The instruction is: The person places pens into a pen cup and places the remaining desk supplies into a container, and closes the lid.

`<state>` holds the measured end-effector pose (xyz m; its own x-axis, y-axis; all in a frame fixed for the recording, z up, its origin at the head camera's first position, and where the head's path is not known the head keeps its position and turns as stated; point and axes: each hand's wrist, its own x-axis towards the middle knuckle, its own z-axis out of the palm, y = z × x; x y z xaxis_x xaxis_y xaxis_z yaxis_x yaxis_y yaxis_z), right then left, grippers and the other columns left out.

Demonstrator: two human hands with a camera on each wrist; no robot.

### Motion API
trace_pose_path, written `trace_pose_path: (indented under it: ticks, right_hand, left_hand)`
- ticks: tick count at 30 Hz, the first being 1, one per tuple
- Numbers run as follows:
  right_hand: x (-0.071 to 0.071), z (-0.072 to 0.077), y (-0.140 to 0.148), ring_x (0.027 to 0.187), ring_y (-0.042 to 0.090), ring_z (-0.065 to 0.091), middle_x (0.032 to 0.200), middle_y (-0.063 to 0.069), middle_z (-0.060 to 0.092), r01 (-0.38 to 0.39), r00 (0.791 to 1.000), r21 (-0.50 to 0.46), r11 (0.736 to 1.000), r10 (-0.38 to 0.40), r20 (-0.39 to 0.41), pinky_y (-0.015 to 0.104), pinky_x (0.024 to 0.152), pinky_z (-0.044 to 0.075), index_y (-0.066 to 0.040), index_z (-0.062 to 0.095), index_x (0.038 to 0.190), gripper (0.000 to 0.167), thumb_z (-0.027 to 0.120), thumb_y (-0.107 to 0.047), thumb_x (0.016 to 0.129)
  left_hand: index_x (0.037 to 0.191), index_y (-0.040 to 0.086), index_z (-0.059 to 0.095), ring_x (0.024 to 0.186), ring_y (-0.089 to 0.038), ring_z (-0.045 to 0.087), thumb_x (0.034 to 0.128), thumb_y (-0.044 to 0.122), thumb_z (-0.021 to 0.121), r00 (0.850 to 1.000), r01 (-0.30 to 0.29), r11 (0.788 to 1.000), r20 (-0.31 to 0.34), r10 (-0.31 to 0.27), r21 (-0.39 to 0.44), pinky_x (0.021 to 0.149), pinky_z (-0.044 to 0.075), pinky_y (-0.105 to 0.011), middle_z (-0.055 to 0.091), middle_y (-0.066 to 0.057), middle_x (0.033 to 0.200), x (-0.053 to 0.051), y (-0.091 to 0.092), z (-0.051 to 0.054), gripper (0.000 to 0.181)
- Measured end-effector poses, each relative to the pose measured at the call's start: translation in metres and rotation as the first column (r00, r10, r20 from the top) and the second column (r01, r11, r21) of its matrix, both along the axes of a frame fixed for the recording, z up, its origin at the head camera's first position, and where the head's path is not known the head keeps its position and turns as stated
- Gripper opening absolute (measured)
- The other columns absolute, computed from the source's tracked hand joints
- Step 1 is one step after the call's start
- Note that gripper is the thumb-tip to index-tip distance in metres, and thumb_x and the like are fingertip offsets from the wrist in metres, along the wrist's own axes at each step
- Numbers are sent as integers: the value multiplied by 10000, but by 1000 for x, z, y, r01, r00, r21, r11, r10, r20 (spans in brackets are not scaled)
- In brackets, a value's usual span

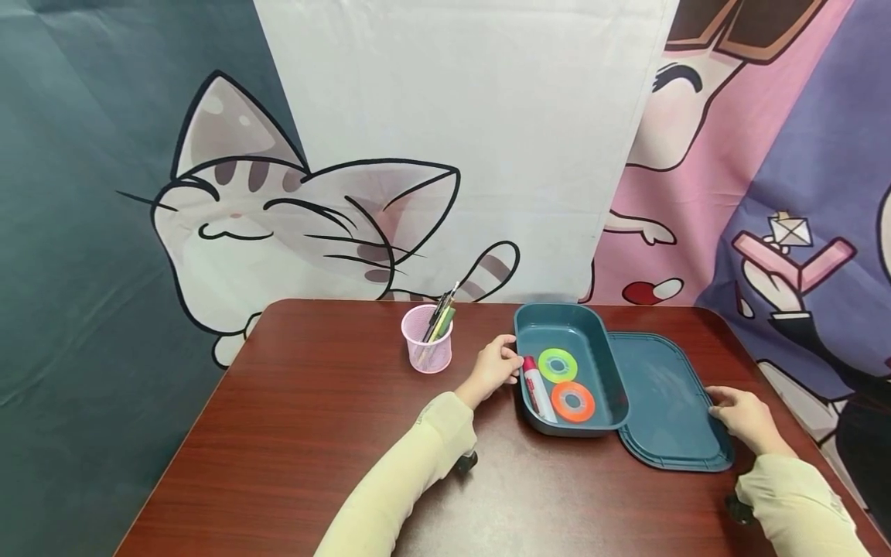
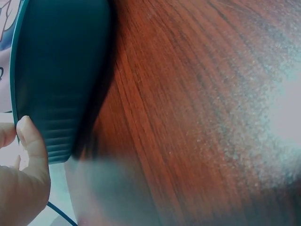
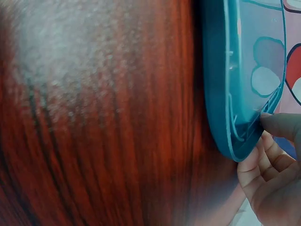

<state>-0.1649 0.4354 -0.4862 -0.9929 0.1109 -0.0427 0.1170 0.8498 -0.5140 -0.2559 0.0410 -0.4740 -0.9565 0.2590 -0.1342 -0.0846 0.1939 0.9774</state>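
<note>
A dark teal plastic box [image 1: 595, 360] stands on the table with its inside facing up. In it lie a white marker with a red cap [image 1: 539, 393], a yellow-green tape roll [image 1: 558, 353] and an orange tape roll [image 1: 588, 403]. My left hand [image 1: 491, 368] pinches the box's left rim, its thumb against the outer wall in the left wrist view. To the right of the box is a matching teal lid [image 1: 671, 398], partly under the box's edge as seen from the head. My right hand [image 1: 746, 418] pinches the lid's right edge between thumb and fingers.
A pink mesh pen cup [image 1: 430, 357] with several pens and brushes stands left of the box, near the back edge. The brown wooden table [image 1: 313, 418] reaches to a cartoon-printed cloth [image 1: 445, 93] behind it.
</note>
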Motion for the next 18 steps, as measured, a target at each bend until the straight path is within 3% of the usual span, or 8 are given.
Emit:
trace_pose_path:
  ticks: [9, 18]
  right_hand:
    - [0, -4, 3, 508, 89, 438, 684, 100, 581, -7, 1000, -9, 1000, 7, 11, 251, 444, 409, 137, 474, 1127, 381, 510, -14, 779]
    - [-8, 13, 3, 591, 118, 494, 775, 245, 594, -33, 998, -31, 999, 34, 43, 290, 482, 466, 170, 452, 1107, 386, 508, -3, 765]
  left_hand:
    - [1261, 17, 428, 546, -77, 513, 818, 23, 578, 1000, -3, 1000, 6, 3, 28, 478, 490, -216, 553, -39, 772, 1, 1, -1, 468]
    - [1266, 15, 423, 540, -76, 513, 813, 21, 580, 1000, -3, 999, 16, 3, 41, 468, 483, -211, 541, -25, 767, 1, 1, 0, 480]
